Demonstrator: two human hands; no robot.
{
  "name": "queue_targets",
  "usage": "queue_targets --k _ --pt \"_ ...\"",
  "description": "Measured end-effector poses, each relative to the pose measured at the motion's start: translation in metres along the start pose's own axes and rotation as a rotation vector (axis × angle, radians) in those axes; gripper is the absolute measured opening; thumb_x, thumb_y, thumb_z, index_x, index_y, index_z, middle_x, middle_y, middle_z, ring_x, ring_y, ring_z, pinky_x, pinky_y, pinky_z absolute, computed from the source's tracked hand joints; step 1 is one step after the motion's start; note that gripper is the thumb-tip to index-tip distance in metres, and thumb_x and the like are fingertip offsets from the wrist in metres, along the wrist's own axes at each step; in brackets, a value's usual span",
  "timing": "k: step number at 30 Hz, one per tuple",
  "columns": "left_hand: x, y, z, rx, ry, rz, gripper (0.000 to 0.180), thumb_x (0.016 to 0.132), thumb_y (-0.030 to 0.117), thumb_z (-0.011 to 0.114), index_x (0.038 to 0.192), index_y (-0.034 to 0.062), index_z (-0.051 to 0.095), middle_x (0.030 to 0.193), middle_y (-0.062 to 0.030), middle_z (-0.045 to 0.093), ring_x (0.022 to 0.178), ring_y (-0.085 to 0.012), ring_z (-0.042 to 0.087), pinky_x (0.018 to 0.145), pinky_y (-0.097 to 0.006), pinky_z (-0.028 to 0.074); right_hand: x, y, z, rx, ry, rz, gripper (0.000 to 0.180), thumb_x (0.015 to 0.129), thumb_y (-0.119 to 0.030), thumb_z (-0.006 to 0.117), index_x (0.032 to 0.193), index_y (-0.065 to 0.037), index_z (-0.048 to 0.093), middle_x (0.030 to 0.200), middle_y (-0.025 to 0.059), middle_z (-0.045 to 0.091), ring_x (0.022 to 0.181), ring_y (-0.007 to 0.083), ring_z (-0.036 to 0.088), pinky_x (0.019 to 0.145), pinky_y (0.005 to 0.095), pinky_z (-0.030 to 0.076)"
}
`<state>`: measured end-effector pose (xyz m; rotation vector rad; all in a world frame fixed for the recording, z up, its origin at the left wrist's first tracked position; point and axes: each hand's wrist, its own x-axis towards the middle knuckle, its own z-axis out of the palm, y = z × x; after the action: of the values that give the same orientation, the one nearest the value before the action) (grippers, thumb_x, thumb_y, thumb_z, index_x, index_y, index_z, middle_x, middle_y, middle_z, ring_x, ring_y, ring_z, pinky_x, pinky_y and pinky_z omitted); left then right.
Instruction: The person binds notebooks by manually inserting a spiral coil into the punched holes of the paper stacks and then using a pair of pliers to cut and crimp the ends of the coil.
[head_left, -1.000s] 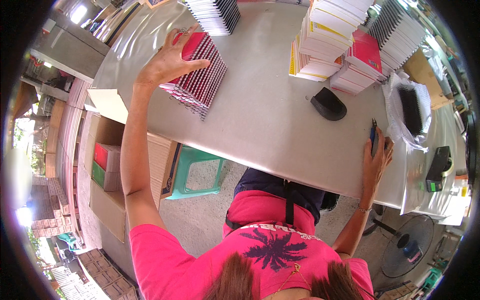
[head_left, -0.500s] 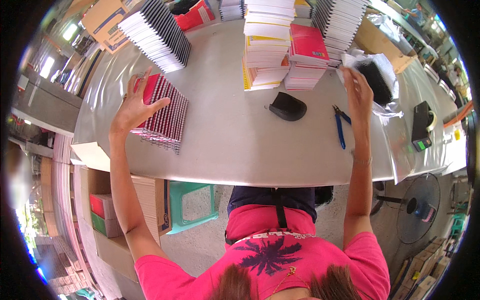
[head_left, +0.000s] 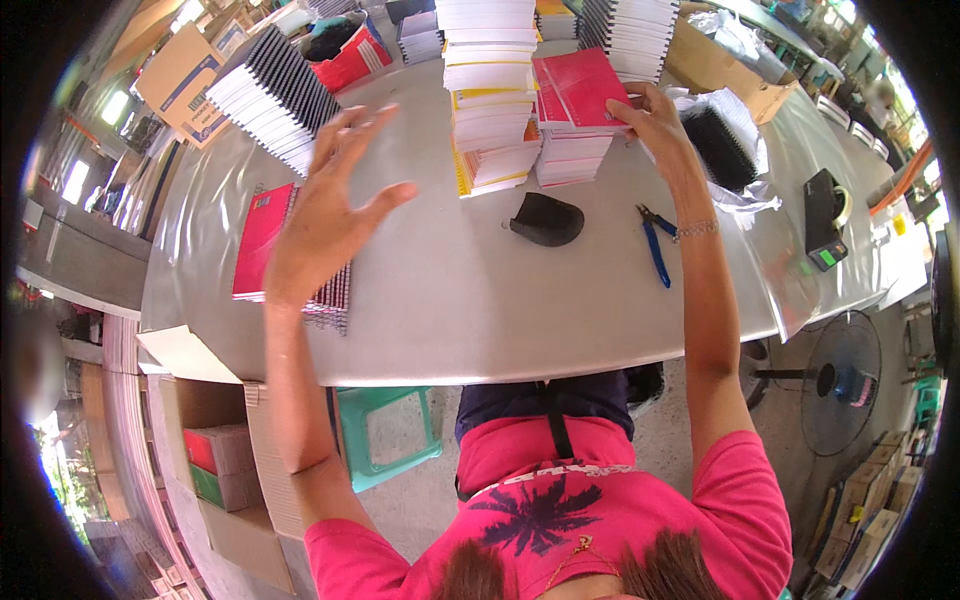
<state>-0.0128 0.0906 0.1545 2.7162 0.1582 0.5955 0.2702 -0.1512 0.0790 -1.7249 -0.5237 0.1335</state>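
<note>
Red notebook pinched by right hand fingers atop its stack; left hand raised, fingers spread.

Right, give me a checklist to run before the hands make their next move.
1. Right hand on the top red notebook of its stack: ok, fingers at its edge.
2. Left hand free: ok, open, raised above the table.
3. Left stack of red notebooks flat on the table: ok.
4. Blue pliers clear of the right forearm: ok, beside it.
5. Grip firm: cannot tell.
</note>
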Motion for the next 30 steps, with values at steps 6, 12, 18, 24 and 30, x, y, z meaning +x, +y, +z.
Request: queue_targets --k 6,12,18,24,30 --pt "0.018 0.054 0.08 -0.901 0.103 -0.079 0.043 0.096 0.021 0.062 0.135 0.0091 0.05 0.126 -0.0054 0.053 0.111 -0.0124 0.053 0.092 -0.03 0.046 -0.08 -0.029 0.01 0.41 -0.043 -0.225 0.032 0.09 -0.011 0.066 0.119 -0.004 0.056 0.104 0.0032 0.061 0.092 0.0122 0.06 0.08 0.0254 0.048" --pt "0.007 0.058 0.111 -0.916 0.098 -0.137 0.022 0.099 0.013 0.055 0.118 0.0021 0.053 0.1 -0.0052 0.058 0.087 -0.0121 0.055 0.074 -0.028 0.045 -0.116 -0.018 0.016 0.256 -0.406 -0.134 0.025 0.09 -0.013 0.066 0.114 -0.008 0.061 0.098 0.0003 0.063 0.088 0.0103 0.06 0.078 0.0256 0.049" --pt "-0.024 0.062 0.085 -0.174 0.019 0.02 0.018 0.091 0.002 0.053 0.109 0.002 0.054 0.099 -0.0123 0.057 0.095 -0.0301 0.056 0.082 -0.039 0.043 0.009 0.09 -0.113 -0.818 0.308 -0.26 0.03 0.085 -0.022 0.068 0.112 -0.009 0.065 0.108 0.0149 0.063 0.1 0.0336 0.062 0.086 0.0447 0.049" --pt "-0.063 0.036 0.124 0.157 -0.063 -0.032 0.02 0.088 0.006 0.055 0.108 0.0094 0.056 0.109 -0.0076 0.055 0.114 -0.0266 0.049 0.105 -0.051 0.026 0.04 0.146 -0.136 -1.377 0.196 -0.256 0.028 0.083 -0.019 0.067 0.108 -0.01 0.057 0.111 0.018 0.06 0.102 0.0413 0.06 0.084 0.0522 0.051" --pt "-0.075 0.053 0.144 0.096 0.132 -0.1 0.032 0.083 0.032 0.069 0.107 0.0133 0.057 0.11 -0.0048 0.051 0.118 -0.0273 0.045 0.111 -0.063 0.007 0.044 0.122 -0.132 -1.185 0.184 -0.159 0.019 0.084 -0.01 0.065 0.103 -0.005 0.067 0.108 0.0186 0.067 0.102 0.0365 0.063 0.088 0.0451 0.049"
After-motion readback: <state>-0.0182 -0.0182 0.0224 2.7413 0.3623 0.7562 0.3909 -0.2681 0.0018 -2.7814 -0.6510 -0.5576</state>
